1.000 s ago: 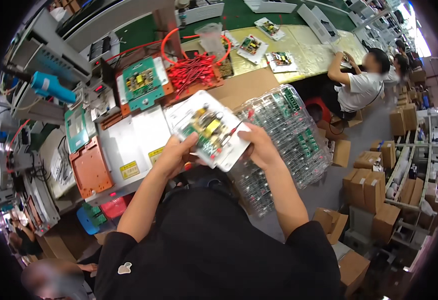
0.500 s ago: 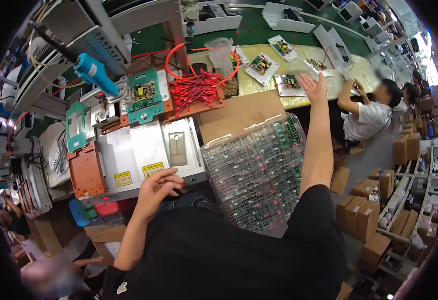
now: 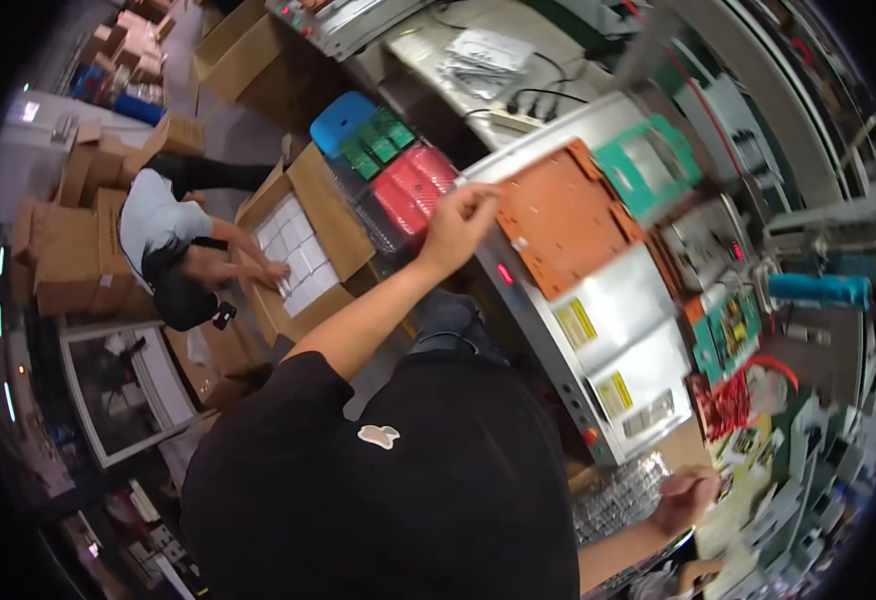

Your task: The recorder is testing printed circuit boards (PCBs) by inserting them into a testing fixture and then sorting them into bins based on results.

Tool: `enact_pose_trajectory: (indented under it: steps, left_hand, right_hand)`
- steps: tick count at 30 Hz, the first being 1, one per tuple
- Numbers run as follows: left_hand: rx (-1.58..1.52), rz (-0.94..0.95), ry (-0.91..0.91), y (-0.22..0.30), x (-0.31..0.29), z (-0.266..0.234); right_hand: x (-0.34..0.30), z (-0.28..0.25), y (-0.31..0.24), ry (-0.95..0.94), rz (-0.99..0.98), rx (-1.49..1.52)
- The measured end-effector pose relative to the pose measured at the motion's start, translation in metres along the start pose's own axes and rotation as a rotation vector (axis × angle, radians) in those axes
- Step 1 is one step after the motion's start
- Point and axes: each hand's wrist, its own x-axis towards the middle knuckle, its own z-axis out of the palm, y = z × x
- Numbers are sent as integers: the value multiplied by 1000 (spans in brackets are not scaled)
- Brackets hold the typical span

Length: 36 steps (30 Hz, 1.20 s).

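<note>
My left hand is raised beside the orange fixture plate, near its edge. Its fingers are loosely bent and apart, with nothing seen in them. My right hand hovers at the lower right, blurred, over the clear plastic tray of circuit boards; how its fingers are set cannot be made out. A teal fixture frame lies beyond the orange plate. Farther right, a circuit board sits in another teal fixture, close to a bundle of red wires and a blue cylindrical tool.
A pink-red bin, green boards and a blue bin stand left of the machine. Another person reaches into an open carton of white packs. A power strip lies on the bench behind.
The view has swung left and tilted, bringing in the person at the carton. My left hand is now beside the orange plate; my right hand is lower, no longer stretched out flat.
</note>
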Motion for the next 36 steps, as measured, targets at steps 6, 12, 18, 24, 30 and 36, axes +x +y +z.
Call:
enact_pose_trajectory:
  steps: [6,12,18,24,30,36]
  left_hand:
    - [651,103,432,-116,52,-102]
    - [1287,-94,216,-231,55,-185]
    - [1445,-224,-35,-253,58,-191]
    - [664,-265,343,-234,68,-222]
    - [-254,-543,164,-110,57,-174]
    - [-171,-490,-659,72,-7,-67]
  right_hand:
    - [17,142,-16,-589,488,59]
    - [27,198,-15,-742,1070,-92]
    - [40,253,-22,-640,1191,-346]
    - [47,270,-1,-642,951,-540]
    - [54,288,10,-553,422,-677]
    - [57,295,1,-604,-171,-776]
